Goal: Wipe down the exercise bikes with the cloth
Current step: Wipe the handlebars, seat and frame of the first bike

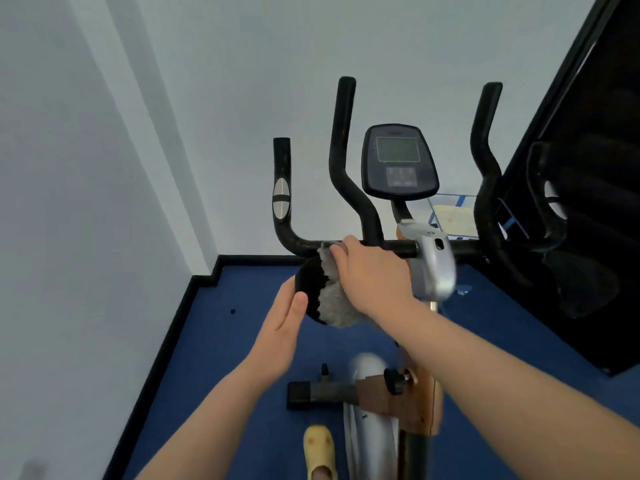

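My right hand [372, 271] has its grip closed on the cloth [337, 306], fingers curled over the top of the horizontal handlebar [398, 247] of the exercise bike [433, 258] and pressing the grey fabric against the black bar. The cloth bunches under my palm and hangs down below the bar in a shaggy grey fold, with a dark, rounded part [310, 282] to its left; I cannot tell whether that dark part belongs to the cloth or lies behind it. My left hand [285, 320] holds nothing: its grip is apart, fingers straight and together, the thumb tip touching the edge of that dark part just below the bar.

Outward from my hands, the handlebar runs left into an upturned end with a silver pulse sensor [281, 201], and 2 more black uprights [341, 150] rise on either side of the console [399, 161], whose grey screen faces me. A silver clamp housing [434, 261] sits on the bar just right of my right hand, above the bike's post. Below, the adjustment knob [394, 381] sticks out from a brown bracket on the frame. My foot in a yellow shoe [319, 445] stands on the blue floor [214, 341] beside the bike. White walls [86, 168] meet in the corner ahead, and a black panel [588, 202] leans at the right.
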The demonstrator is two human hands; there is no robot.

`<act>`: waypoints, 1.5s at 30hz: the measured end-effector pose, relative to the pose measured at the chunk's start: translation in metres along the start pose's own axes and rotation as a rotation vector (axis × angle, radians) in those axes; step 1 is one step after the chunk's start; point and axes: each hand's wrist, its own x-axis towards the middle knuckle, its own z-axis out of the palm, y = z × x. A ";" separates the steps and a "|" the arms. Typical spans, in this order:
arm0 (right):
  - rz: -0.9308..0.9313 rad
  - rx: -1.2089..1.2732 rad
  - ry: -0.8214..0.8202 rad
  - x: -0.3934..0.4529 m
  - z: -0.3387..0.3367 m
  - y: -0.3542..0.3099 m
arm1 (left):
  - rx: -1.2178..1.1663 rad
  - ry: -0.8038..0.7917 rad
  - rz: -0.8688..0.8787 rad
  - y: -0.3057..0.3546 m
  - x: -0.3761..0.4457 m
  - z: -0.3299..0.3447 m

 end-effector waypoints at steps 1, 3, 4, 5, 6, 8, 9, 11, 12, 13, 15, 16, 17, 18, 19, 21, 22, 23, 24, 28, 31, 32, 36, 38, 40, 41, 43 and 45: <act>0.066 0.097 0.064 -0.014 0.004 0.000 | -0.012 0.025 0.014 -0.002 0.000 0.003; 0.155 0.259 0.104 -0.048 0.009 -0.003 | -0.029 0.046 0.031 -0.003 0.000 0.007; 0.150 0.258 0.094 -0.058 0.010 -0.003 | -0.033 0.043 0.029 -0.003 0.000 0.008; 0.124 0.204 0.080 -0.057 0.009 -0.001 | -0.033 0.037 0.019 -0.002 -0.001 0.008; 0.093 0.125 0.057 -0.048 0.007 0.003 | -0.029 0.033 0.011 0.000 -0.002 0.007; 0.065 0.034 -0.041 -0.021 0.000 0.006 | -0.027 0.028 -0.001 0.003 -0.001 0.004; 0.069 0.040 -0.077 -0.010 -0.005 0.005 | -0.028 0.029 -0.008 0.003 -0.001 0.003; 0.084 0.066 -0.046 -0.007 -0.004 0.000 | -0.054 0.029 -0.031 0.000 -0.001 0.003; 0.087 0.093 0.003 -0.014 -0.001 -0.002 | -0.079 0.029 -0.043 -0.001 -0.002 0.003; 0.082 0.159 0.052 -0.025 0.002 -0.004 | -0.094 0.030 -0.047 0.000 -0.003 0.002; 0.066 0.336 0.136 -0.040 0.003 -0.003 | -0.088 0.027 -0.020 0.005 -0.003 -0.001; 0.055 0.376 0.171 -0.041 0.000 -0.002 | -0.091 0.025 -0.007 0.008 -0.002 -0.003; 0.050 0.379 0.213 -0.038 -0.003 -0.002 | -0.099 0.033 0.005 0.010 -0.001 -0.005; 0.041 0.367 0.259 -0.034 -0.007 -0.003 | -0.106 0.054 0.019 0.012 -0.001 -0.008; 0.015 0.354 0.299 -0.030 -0.010 -0.006 | -0.106 0.095 0.037 0.014 0.000 -0.010; -0.071 0.338 0.299 -0.023 -0.015 -0.016 | -0.117 0.146 0.075 0.018 0.001 -0.012; -0.109 0.336 0.253 -0.020 -0.015 -0.021 | -0.147 0.143 0.079 0.019 0.002 -0.012; -0.134 0.309 0.201 -0.019 -0.014 -0.026 | -0.188 0.146 0.065 0.020 0.002 -0.011; -0.151 0.252 0.180 -0.019 -0.010 -0.031 | -0.232 0.161 0.046 0.020 0.002 -0.009; -0.137 0.187 0.217 -0.044 0.005 -0.042 | -0.300 0.208 0.012 0.016 -0.002 -0.004; -0.153 0.243 0.174 -0.049 0.007 -0.037 | -0.299 0.198 0.013 0.017 -0.004 -0.002; -0.151 0.248 0.160 -0.041 0.006 -0.037 | -0.293 0.205 0.011 0.018 -0.003 -0.001; -0.068 0.246 0.186 -0.027 0.005 -0.048 | -0.251 0.228 0.026 0.021 0.000 0.000; -0.061 0.321 0.198 -0.049 0.009 -0.049 | -0.231 0.214 0.035 0.021 -0.003 0.000; -0.114 0.382 0.178 -0.066 0.008 -0.044 | -0.218 0.205 0.043 0.022 -0.005 -0.001; -0.144 0.379 0.167 -0.062 0.007 -0.041 | -0.211 0.204 0.049 0.022 -0.004 -0.001; -0.152 0.311 0.167 -0.041 0.004 -0.039 | -0.208 0.217 0.055 0.024 -0.001 0.001; -0.112 0.282 0.187 -0.033 0.004 -0.044 | -0.208 0.245 0.053 0.027 0.001 0.004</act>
